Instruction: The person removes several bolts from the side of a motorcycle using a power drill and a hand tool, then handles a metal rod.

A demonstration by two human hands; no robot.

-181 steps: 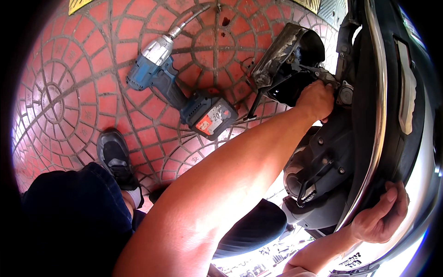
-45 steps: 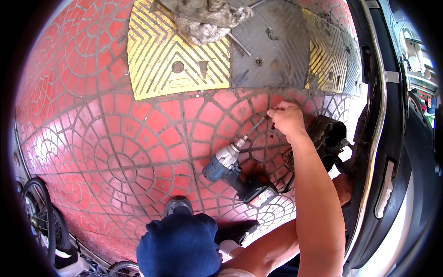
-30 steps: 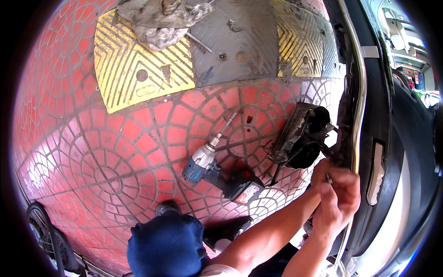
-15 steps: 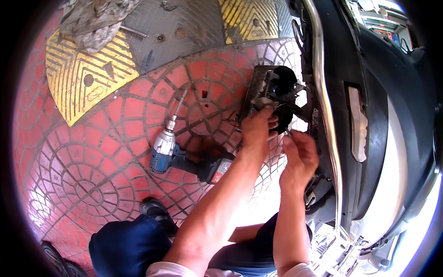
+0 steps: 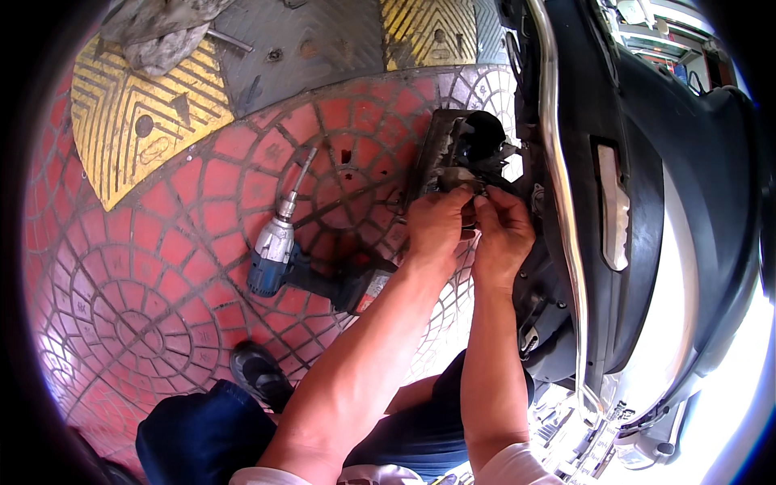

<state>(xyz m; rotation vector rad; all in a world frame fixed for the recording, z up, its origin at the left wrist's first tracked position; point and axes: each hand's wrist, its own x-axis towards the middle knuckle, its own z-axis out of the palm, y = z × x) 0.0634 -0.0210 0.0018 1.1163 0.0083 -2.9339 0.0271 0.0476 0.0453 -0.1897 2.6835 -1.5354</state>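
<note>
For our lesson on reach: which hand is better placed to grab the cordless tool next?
Probably the left hand: it is nearer the cordless tool, which lies on that side; the right hand would likely reach across.

Glossy black housing (image 5: 475, 139); smooth metal rail (image 5: 555, 162); rough cloth rag (image 5: 166, 36)

Red paving tiles with curved, ringed joints make up the floor (image 5: 186, 250). On it lie a blue-and-grey cordless power tool (image 5: 272, 250) and, farther off, a ribbed yellow-and-dark-grey ramp (image 5: 323, 48) bearing a dirty rag (image 5: 166, 36) and a metal rod (image 5: 231, 40).
</note>
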